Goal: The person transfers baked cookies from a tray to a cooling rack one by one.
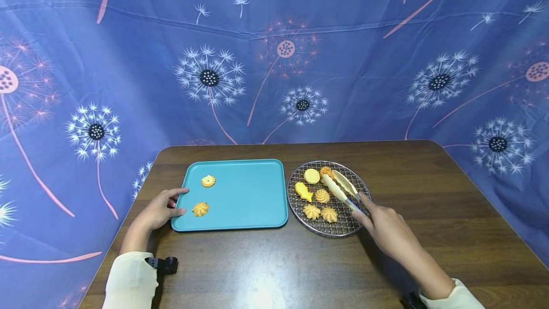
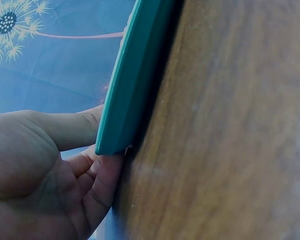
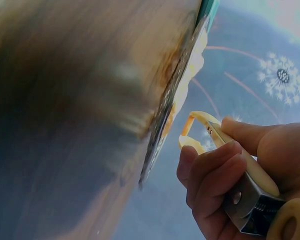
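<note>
My left hand (image 1: 159,210) pinches the left rim of a turquoise tray (image 1: 249,194), thumb on one side and fingers curled under the edge in the left wrist view. Two cookies lie on the tray: a round one with a pale centre (image 1: 208,181) and a star-shaped one (image 1: 200,209). My right hand (image 1: 388,228) grips tongs (image 1: 334,188) with cream tips, over a round wire rack (image 1: 343,228). The tips are at a brown ring-shaped cookie (image 1: 326,171) near the rack's back. In the right wrist view the tongs (image 3: 240,155) show something orange between their tips.
The rack also bears a round yellow cookie (image 1: 311,176), a fish-shaped one (image 1: 303,191), a swirl (image 1: 322,196) and two star-shaped cookies (image 1: 329,214). Rack and tray stand close together on a brown wooden table (image 1: 223,261). Behind hangs a blue dandelion-print cloth (image 1: 257,85).
</note>
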{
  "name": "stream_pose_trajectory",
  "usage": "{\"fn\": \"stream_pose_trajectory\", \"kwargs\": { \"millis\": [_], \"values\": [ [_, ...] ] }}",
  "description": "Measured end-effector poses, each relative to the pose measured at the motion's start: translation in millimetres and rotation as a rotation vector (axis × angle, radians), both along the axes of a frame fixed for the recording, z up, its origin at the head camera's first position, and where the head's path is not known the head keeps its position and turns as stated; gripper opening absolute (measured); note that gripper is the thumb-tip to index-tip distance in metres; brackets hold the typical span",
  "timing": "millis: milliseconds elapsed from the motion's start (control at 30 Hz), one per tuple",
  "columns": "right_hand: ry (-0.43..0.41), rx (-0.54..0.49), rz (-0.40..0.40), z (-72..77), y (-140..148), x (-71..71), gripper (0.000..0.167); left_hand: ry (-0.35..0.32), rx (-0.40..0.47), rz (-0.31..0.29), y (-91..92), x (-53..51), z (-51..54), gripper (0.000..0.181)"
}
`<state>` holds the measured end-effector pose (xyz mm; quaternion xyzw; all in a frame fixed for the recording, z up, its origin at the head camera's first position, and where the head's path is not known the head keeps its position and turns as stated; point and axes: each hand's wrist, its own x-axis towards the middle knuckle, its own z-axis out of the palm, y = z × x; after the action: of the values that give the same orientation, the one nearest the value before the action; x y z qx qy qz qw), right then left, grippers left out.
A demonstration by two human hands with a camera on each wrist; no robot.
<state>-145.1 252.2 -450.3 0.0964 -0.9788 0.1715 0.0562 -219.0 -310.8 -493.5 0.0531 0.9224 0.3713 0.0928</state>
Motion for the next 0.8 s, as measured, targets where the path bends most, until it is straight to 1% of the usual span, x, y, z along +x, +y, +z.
{"fn": "stream_pose_trajectory", "kwargs": {
  "millis": [200, 367, 800],
  "values": [
    [-0.038, 0.026, -0.028, -1.1, 18.4, -7.0, 0.062, -0.010, 0.000, 0.005, -0.3, 0.0, -1.1, 0.058],
    [-0.052, 0.054, -0.046, -2.7, 28.6, -9.4, 0.062, -0.010, -0.001, 0.004, 0.1, -0.6, -0.7, 0.058],
    [-0.074, 0.078, -0.053, -0.9, 34.3, -9.0, 0.065, -0.004, -0.018, 0.006, 0.7, 0.3, 1.5, 0.058]
  ]
}}
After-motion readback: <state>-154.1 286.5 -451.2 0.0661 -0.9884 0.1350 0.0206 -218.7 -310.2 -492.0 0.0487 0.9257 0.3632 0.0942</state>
